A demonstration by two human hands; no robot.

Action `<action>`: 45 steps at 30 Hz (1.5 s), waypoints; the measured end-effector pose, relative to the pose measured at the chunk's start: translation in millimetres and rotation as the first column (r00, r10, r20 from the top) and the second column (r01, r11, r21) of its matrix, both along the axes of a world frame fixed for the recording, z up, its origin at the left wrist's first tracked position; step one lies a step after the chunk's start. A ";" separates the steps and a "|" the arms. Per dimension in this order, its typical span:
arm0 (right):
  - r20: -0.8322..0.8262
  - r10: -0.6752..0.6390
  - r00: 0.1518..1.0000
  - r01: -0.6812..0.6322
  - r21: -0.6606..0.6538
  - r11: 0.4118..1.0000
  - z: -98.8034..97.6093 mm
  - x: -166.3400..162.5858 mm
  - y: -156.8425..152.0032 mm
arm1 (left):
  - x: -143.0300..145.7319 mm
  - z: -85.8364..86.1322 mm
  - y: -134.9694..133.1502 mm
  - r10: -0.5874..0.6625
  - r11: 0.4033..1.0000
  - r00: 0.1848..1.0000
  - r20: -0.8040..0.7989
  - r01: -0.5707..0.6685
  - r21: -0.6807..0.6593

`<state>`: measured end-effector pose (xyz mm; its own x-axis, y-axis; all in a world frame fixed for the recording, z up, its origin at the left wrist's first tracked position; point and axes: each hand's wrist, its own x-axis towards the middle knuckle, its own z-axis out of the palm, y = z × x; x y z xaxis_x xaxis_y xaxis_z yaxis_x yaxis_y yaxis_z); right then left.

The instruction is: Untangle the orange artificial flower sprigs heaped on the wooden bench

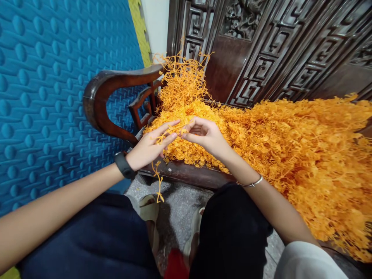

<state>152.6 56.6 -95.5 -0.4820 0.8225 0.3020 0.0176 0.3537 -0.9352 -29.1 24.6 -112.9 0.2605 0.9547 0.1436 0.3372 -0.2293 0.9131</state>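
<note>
A thin orange plastic-looking sprig (158, 180) runs through my left hand (148, 146), its tail hanging below the palm. The left thumb and fingers close loosely around it, and a dark watch band (124, 164) circles that wrist. Just to the right, my right hand (207, 133) pinches an orange piece at the left fingertips; whether it belongs to the same sprig I cannot tell. Both hands are over a large heap of similar orange sprigs (261, 139), which hides much of the wooden seat (186, 176) under it.
The bench has a curved dark armrest (95, 93) at left and a carved wooden back (226, 69). Blue textured matting (43, 97) covers the left side. Below are my knees, a grey speckled floor (174, 209) and a red object (176, 265) between my feet.
</note>
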 end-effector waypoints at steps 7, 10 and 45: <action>0.008 -0.029 1.000 0.029 -0.037 0.999 -1.9 1.4 2.3 | 5.2 3.5 -3.3 0.082 0.923 0.991 -0.102 -0.037 0.382; 0.059 0.001 0.998 0.001 -0.022 1.000 -2.2 0.1 0.7 | 7.9 6.5 -3.5 0.130 0.886 0.989 -0.063 -0.088 0.455; 0.099 -0.157 0.983 0.143 0.133 0.981 -8.7 0.2 -6.6 | -21.7 12.3 18.0 0.314 0.942 0.926 0.209 -0.331 0.053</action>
<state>152.8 50.0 -104.2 -0.3913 0.8472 0.3594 0.1778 0.4528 -0.8737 -50.8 42.6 -100.6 -0.1007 0.9642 0.2454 0.2236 -0.2184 0.9499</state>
